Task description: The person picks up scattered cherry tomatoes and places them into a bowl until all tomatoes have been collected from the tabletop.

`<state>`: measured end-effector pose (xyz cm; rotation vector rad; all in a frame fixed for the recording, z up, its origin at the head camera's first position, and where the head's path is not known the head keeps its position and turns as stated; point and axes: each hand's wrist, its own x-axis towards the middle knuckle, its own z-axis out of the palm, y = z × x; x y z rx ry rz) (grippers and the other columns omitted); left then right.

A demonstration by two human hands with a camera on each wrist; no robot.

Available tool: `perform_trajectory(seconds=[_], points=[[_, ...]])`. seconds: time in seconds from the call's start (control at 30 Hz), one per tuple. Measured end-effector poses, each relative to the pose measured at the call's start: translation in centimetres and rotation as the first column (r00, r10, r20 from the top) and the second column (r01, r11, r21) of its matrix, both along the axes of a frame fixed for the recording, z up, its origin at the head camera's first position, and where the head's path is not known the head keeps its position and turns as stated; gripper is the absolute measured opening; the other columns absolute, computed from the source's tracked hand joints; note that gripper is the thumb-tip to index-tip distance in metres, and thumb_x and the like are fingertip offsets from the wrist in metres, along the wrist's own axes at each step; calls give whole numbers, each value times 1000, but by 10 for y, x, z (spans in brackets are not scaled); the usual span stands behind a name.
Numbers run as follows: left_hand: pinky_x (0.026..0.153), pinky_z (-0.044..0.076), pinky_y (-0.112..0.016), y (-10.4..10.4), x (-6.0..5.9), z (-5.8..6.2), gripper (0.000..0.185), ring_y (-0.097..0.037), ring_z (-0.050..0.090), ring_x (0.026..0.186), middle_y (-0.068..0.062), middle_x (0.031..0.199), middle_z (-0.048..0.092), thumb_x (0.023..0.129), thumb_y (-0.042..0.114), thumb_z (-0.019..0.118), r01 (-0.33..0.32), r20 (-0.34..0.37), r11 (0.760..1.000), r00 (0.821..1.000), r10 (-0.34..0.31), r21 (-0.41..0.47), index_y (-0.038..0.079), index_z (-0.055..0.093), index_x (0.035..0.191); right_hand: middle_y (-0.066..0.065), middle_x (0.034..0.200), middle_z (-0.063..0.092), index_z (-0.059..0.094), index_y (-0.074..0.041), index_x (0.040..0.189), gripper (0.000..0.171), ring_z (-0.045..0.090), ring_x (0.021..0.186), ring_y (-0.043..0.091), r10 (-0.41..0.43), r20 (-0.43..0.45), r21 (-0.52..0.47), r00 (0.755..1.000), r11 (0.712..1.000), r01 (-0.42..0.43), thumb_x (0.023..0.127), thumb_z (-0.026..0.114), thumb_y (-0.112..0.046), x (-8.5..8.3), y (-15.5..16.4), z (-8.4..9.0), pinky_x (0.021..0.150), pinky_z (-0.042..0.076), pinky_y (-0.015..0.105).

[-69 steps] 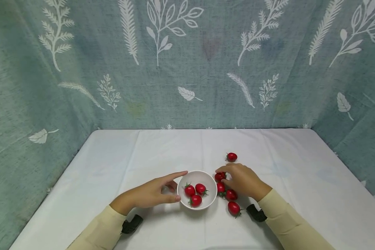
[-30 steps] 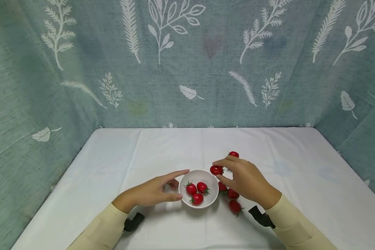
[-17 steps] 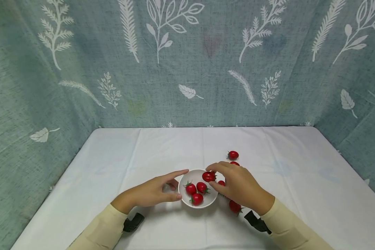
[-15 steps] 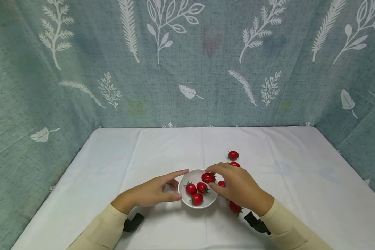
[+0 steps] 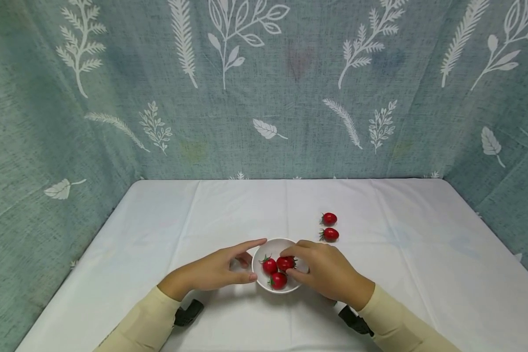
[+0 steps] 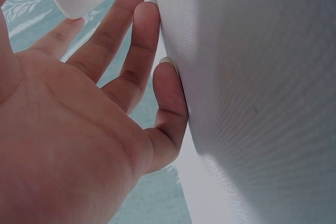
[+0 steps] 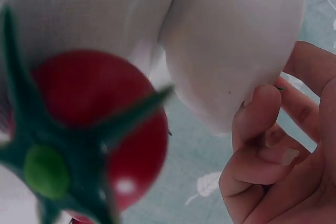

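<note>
A small white bowl [image 5: 274, 246] stands on the white cloth with cherry tomatoes in it, one at its left [image 5: 270, 266] and one at the front [image 5: 278, 280]. Thumb and index finger of my left hand [image 5: 214, 271] rest against the bowl's left side, fairly straight; the left wrist view shows the other fingers near the cloth. My right hand [image 5: 330, 271] reaches over the right rim, thumb and fingertips pinching a red cherry tomato [image 5: 285, 263] inside the bowl. It overlaps the spot where another tomato lay. In the right wrist view, the fingertips inside the bowl are hidden by its wall.
Two cherry tomatoes lie beyond my right hand, a farther one [image 5: 329, 218] and a nearer one [image 5: 330, 234]. Another, with a green calyx [image 7: 100, 93], looms close in the right wrist view. The white table cloth [image 5: 220, 210] ends at a patterned blue-green curtain [image 5: 229, 142].
My right hand picked up a tomato right of the bowl, carried it left over the rim and lowered it inside. It now covers the tomatoes beside the bowl. The left hand stays put.
</note>
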<state>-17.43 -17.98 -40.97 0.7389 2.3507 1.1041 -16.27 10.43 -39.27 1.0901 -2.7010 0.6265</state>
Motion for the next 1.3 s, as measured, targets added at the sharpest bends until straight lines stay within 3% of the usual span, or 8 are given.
perform_trajectory(seconds=[0.1,0.27,0.53,1.13,1.3], points=[[95,47,-41,0,-1,-1,73,-14,60,112,7,117,68,95,42,68,4,-3,1000,1000,-4,1,39,29,156,-3,105,72,73,-23,114,31,67,86,11,-3,-8,10,1000,1000,3,84,82,-28,1,-1,-1,75,57,30],[96,47,-39,-1,-2,-2,74,-12,61,112,8,118,68,95,43,68,9,-17,1000,1000,-9,-4,38,28,157,-3,110,73,74,-23,114,32,70,103,14,1,-1,12,1000,1000,-1,84,82,-29,1,-2,-2,84,58,36],[97,46,-41,-1,-2,-2,75,-12,60,112,9,117,68,94,45,68,4,-33,1000,999,-4,-11,38,28,157,-6,106,73,76,-23,113,29,69,97,10,20,-6,15,1000,1000,-20,85,81,-28,1,-3,-2,78,57,31],[98,45,-46,1,1,1,73,-15,61,115,8,118,68,94,44,68,-11,-21,1000,1000,11,-16,39,29,156,-3,107,73,76,-22,114,30,69,97,11,-2,34,30,999,1000,1,85,80,-30,-1,-2,-2,79,57,33],[98,46,-45,0,1,2,73,-15,61,114,7,117,68,94,43,69,-11,-14,1000,1000,11,-11,38,30,156,-2,104,72,75,-21,114,31,64,79,9,-13,41,15,999,1000,12,85,81,-29,-2,2,3,67,53,24]])
